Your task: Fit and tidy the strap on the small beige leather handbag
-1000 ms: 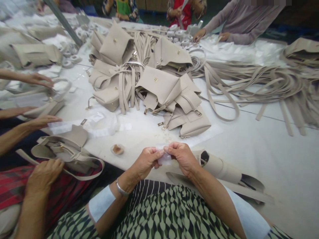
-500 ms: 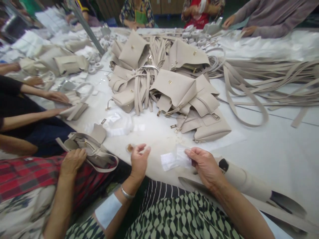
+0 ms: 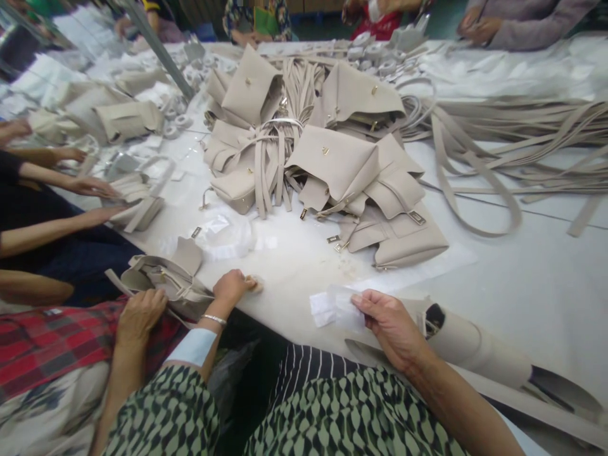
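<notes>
My right hand point(image 3: 389, 323) pinches a small clear plastic bag with a white slip point(image 3: 335, 308) against the white table point(image 3: 513, 278) near its front edge. My left hand point(image 3: 232, 286) has reached out to the left, its fingers curled down onto a small brownish lump point(image 3: 256, 282) on the table. A beige handbag point(image 3: 475, 354) lies on its side just right of my right hand, partly in my lap.
A heap of beige handbags point(image 3: 327, 164) and loose beige straps point(image 3: 522, 139) fills the table's middle and right. A person in red plaid at my left holds a beige bag point(image 3: 166, 275). Other people's arms point(image 3: 57, 221) reach in from the left; more people work at the far edge.
My hands have parted: the left let go of the plastic bag and moved left onto the brownish lump. The right hand keeps the bag and lowered it to the table.
</notes>
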Demonstrator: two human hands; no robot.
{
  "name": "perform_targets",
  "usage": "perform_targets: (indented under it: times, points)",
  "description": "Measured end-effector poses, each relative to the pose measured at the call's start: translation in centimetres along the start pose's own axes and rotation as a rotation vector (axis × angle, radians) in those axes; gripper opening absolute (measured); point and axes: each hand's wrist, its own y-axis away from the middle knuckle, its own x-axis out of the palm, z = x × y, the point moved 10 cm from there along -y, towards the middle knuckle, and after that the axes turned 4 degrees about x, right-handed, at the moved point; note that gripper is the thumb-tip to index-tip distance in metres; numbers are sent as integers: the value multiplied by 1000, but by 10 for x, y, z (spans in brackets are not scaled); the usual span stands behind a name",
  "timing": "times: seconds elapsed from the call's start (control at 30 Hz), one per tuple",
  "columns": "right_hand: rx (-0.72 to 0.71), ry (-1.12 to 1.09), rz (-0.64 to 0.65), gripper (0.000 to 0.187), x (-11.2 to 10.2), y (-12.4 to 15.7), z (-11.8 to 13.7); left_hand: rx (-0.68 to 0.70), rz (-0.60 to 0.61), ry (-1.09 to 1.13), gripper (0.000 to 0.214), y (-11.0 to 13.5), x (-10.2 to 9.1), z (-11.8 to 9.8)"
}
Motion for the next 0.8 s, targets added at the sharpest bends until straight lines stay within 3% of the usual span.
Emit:
perform_targets:
  times: [0.17, 0.33, 0.43, 0.5, 0.6, 0.67, 0.73, 0.8]
  points:
    - [21, -31, -29, 35, -5, 1, -1, 115, 70, -304, 22, -4, 5, -25]
    - [34, -53, -14, 34, -3, -1, -3, 194, 110, -439, 29, 9, 8, -38]
    - [30, -63, 3, 34, -2, -3, -3, 232, 96, -467, 34, 22, -8, -48]
    - [20, -72, 16, 33, 0, -3, -3, 275, 2, -445, 40, 34, -31, -63]
    - [-22, -89, -10, 32, -3, -3, 3, 332, -107, -74, 40, 63, -58, -93]
    - [-51, -93, -51, 32, -7, -3, 8, 347, 87, 346, 38, 86, -42, -118]
    - [-77, -74, -80, 31, -10, -3, 12, 377, 446, 677, 42, 121, -8, -156]
    - [-103, -22, -86, 30, -12, -1, 16, 433, 723, 891, 45, 157, 14, -195]
